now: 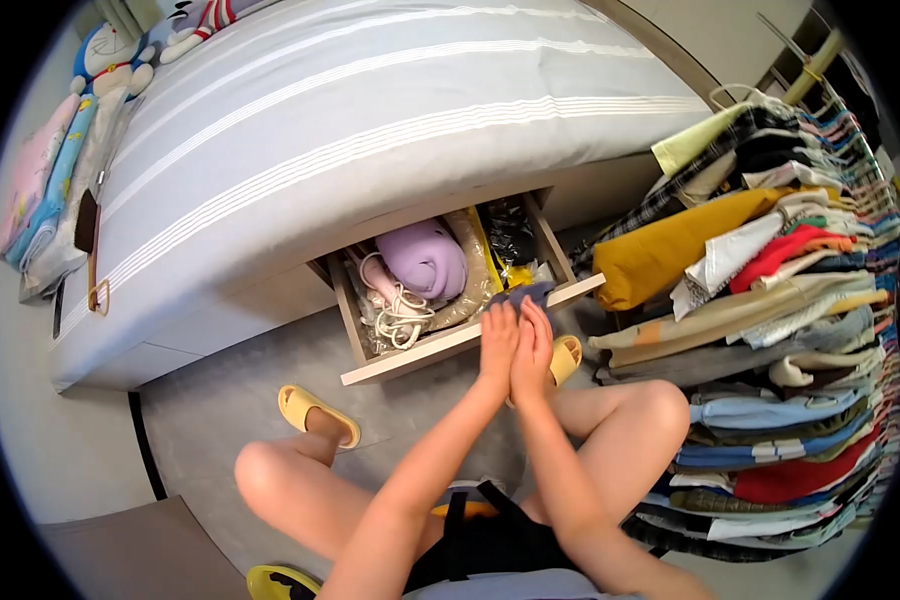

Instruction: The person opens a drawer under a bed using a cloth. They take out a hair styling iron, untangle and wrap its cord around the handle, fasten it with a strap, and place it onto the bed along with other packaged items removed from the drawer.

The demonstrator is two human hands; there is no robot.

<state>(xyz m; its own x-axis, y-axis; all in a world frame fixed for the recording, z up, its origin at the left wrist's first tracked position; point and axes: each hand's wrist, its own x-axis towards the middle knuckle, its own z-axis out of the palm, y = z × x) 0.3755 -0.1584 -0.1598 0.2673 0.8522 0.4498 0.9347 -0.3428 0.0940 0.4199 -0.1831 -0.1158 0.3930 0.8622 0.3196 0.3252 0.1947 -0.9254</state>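
Observation:
A small dark blue-grey cloth (526,293) is at the front right edge of the open drawer (410,372). My left hand (498,345) and my right hand (532,350) are side by side at the drawer front, almost touching, with their fingertips closed on the cloth. Part of the fingers is hidden by the backs of the hands. Inside the drawer lie a rolled lilac cloth (422,262), a pale pink item (378,283) with white cord (402,318) around it, clear plastic wrapping, and black and yellow packages (507,232).
Behind the drawer stands a bed (370,100) with a striped grey cover. A rack of hanging clothes (770,330) crowds the right side. Yellow slippers (320,415) are on my feet on the grey floor. A yellow-green container (280,580) is at the lower left.

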